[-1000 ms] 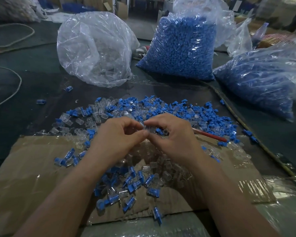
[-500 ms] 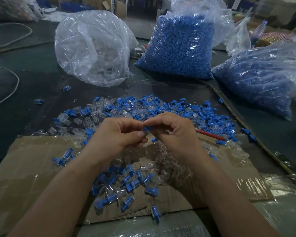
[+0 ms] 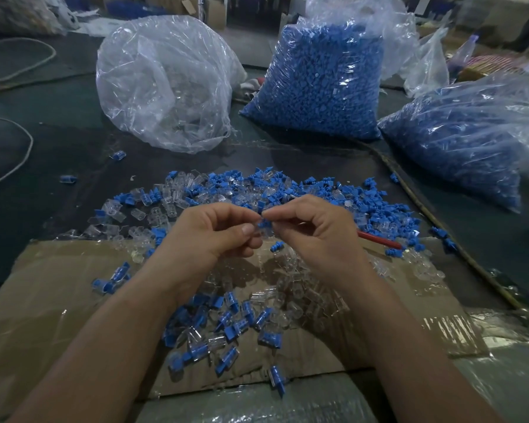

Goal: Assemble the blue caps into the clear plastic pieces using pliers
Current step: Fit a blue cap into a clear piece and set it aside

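Note:
My left hand (image 3: 214, 233) and my right hand (image 3: 315, 233) meet fingertip to fingertip above the cardboard. Between them they pinch a blue cap (image 3: 264, 223) and a small clear plastic piece, which is mostly hidden by the fingers. Behind the hands lies a loose pile of blue caps and clear pieces (image 3: 287, 190). Below the hands sits a heap of joined pieces (image 3: 226, 328), clear with blue caps in them. The red handle of the pliers (image 3: 379, 239) sticks out from under my right hand, on the table.
A flattened cardboard sheet (image 3: 58, 315) covers the near table. At the back stand a clear bag of clear pieces (image 3: 165, 83) and two bags of blue caps (image 3: 321, 83) (image 3: 458, 138). A white cord (image 3: 22, 154) lies at the left.
Both hands have stayed together and lifted slightly. The blue cap now shows between the fingertips.

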